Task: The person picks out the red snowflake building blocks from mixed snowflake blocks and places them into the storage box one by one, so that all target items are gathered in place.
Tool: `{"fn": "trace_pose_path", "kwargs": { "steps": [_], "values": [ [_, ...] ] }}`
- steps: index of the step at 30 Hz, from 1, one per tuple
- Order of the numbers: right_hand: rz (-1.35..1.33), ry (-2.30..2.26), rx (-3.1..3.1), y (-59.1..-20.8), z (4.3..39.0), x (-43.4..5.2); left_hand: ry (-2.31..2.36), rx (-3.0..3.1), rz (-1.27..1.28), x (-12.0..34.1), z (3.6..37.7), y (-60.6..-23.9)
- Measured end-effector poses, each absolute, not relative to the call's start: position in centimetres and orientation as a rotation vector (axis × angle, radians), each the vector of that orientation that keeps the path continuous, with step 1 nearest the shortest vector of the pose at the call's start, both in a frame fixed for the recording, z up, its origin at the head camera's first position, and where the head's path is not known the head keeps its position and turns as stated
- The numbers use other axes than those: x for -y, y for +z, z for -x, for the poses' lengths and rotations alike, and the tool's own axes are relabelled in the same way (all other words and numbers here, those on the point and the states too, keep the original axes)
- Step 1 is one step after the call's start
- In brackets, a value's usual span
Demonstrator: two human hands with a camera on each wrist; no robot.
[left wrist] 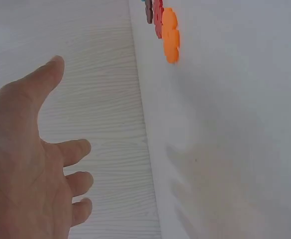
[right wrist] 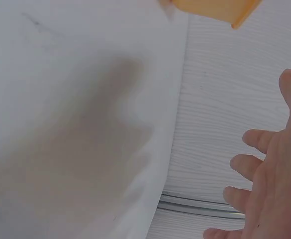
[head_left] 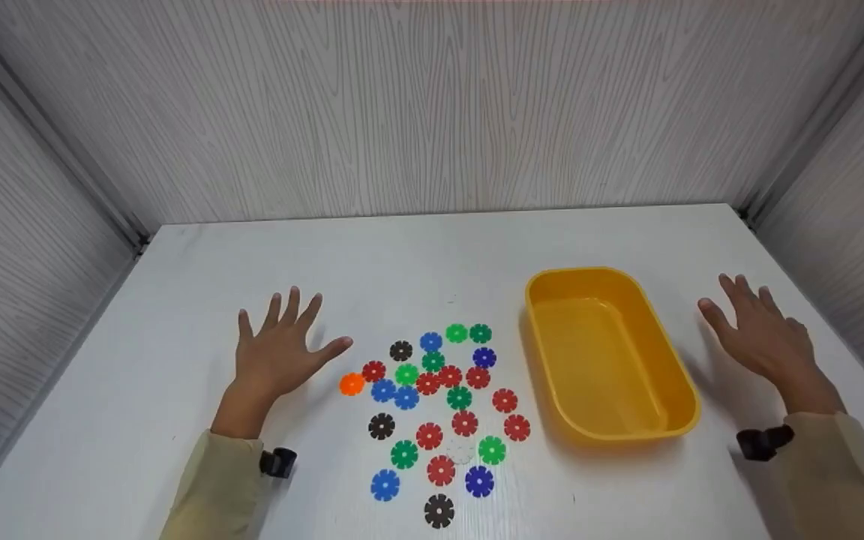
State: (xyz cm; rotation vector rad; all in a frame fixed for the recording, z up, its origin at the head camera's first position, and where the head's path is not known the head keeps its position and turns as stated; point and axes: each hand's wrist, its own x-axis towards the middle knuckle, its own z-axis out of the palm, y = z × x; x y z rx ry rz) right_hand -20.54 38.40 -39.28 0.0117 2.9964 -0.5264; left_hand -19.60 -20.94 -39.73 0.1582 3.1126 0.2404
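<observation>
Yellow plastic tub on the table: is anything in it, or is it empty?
Empty. The yellow plastic tub shows only bare floor; every flower-shaped disc lies outside.

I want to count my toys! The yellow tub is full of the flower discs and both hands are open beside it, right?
Not quite. The yellow tub is empty, as the head view shows; the flower discs lie on the table left of it. The left hand and right hand are open, holding nothing.

The white desk [head_left: 432, 247] carries a yellow tub [head_left: 683, 390]. Left of the tub lies a flat scatter of notched discs [head_left: 439, 405], with one orange disc [head_left: 352, 384] farthest from it.
</observation>
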Motion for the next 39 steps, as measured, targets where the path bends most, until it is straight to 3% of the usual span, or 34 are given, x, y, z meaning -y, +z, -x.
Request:
{"fn": "trace_pose_path", "kwargs": {
  "steps": [10, 18, 32, 39],
  "values": [
    [0.108, -0.997, -2.784, -39.2, 19.8, -37.4, 0.544, -3.012, -0.266, 19.0, 19.6, -39.4],
    [0.281, -1.089, -2.717, -39.3, 19.1, -36.9, 0.655, -2.951, -0.305, 18.9, 19.9, -39.9],
    [0.270, -1.161, -2.389, -40.2, 18.4, -37.5, 0.761, -2.762, -0.275, 18.9, 21.1, -41.3],
    [0.456, -1.338, -2.278, -40.6, 18.1, -37.6, 0.802, -2.662, -0.263, 18.7, 21.5, -41.9]
  ]
}}
